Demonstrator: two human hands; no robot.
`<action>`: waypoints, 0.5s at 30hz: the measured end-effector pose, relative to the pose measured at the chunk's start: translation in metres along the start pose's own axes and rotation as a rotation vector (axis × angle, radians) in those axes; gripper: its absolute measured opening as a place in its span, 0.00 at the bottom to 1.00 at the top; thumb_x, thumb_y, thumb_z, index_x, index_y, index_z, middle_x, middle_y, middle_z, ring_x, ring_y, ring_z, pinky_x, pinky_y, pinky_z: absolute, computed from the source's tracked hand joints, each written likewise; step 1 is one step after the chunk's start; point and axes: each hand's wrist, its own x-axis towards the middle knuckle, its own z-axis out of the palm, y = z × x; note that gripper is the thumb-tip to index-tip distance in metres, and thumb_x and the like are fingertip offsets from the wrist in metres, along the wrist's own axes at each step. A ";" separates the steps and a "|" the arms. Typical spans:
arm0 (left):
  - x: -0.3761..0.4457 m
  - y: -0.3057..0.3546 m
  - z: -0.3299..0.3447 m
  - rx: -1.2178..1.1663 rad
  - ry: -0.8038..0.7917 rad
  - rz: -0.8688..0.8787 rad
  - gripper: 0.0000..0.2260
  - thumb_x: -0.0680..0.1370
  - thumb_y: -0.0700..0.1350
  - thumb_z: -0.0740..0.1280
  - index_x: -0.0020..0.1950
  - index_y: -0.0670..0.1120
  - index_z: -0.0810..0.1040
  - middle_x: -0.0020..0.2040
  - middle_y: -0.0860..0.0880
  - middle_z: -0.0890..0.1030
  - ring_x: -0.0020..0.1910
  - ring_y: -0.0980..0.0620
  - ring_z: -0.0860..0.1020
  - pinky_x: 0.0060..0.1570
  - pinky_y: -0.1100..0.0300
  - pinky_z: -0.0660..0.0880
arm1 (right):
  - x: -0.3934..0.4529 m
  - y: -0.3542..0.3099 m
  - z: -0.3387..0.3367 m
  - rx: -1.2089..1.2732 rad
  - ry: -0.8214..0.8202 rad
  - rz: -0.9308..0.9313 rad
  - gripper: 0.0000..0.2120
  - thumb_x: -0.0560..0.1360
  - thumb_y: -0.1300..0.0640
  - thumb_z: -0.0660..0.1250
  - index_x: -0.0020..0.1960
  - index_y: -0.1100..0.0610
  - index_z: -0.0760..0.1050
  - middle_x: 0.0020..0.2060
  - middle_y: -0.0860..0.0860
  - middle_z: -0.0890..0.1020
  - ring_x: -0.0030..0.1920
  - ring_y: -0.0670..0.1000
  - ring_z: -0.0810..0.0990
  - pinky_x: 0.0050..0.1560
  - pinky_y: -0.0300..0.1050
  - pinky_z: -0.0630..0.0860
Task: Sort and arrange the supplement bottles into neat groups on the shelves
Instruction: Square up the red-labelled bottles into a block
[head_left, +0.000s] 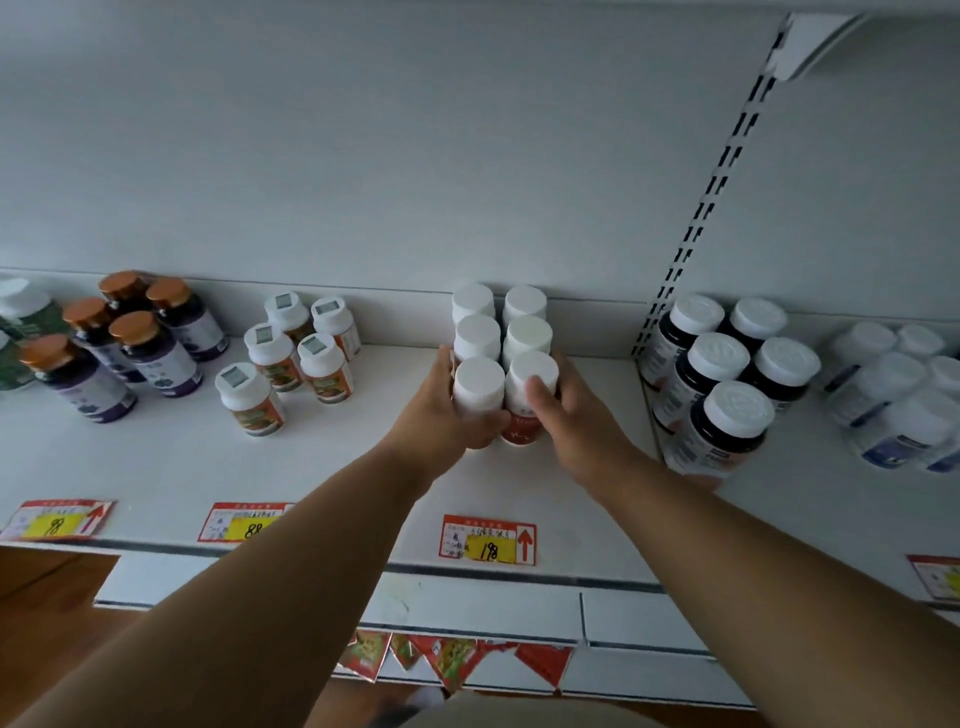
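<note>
Several white-capped bottles with red labels (501, 338) stand in two tight rows on the white shelf (322, 467), running back to the rear wall. My left hand (447, 415) wraps the front left bottle (478, 387) from the left. My right hand (566, 410) presses on the front right bottle (527, 395), thumb over its cap and fingers along the right side of the row. Both hands squeeze the group together.
To the left stand a loose cluster of orange-labelled bottles (291, 358) and copper-capped purple bottles (130, 343). Right of the slotted upright (696, 223) are dark bottles with white caps (727, 374) and pale blue-labelled ones (898, 389). Price tags (488, 540) line the shelf's front edge.
</note>
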 end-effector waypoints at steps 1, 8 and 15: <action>0.000 -0.003 -0.006 -0.094 -0.016 -0.036 0.40 0.69 0.55 0.77 0.76 0.56 0.61 0.69 0.52 0.75 0.69 0.48 0.73 0.69 0.45 0.70 | 0.001 0.001 0.000 0.068 0.037 0.033 0.33 0.73 0.30 0.56 0.71 0.46 0.67 0.60 0.39 0.77 0.63 0.38 0.74 0.60 0.34 0.70; 0.038 0.008 -0.009 -0.444 0.107 -0.228 0.35 0.75 0.74 0.55 0.72 0.52 0.72 0.70 0.51 0.77 0.68 0.52 0.75 0.73 0.47 0.64 | 0.045 -0.001 0.014 0.541 0.224 0.324 0.32 0.74 0.26 0.51 0.61 0.46 0.78 0.57 0.47 0.83 0.58 0.48 0.81 0.67 0.53 0.70; 0.050 0.012 0.004 -0.481 0.056 -0.185 0.22 0.81 0.65 0.54 0.59 0.55 0.81 0.57 0.50 0.85 0.58 0.50 0.82 0.63 0.49 0.74 | 0.050 0.007 0.019 0.750 0.210 0.301 0.31 0.78 0.31 0.50 0.65 0.51 0.76 0.58 0.53 0.83 0.60 0.55 0.81 0.68 0.58 0.71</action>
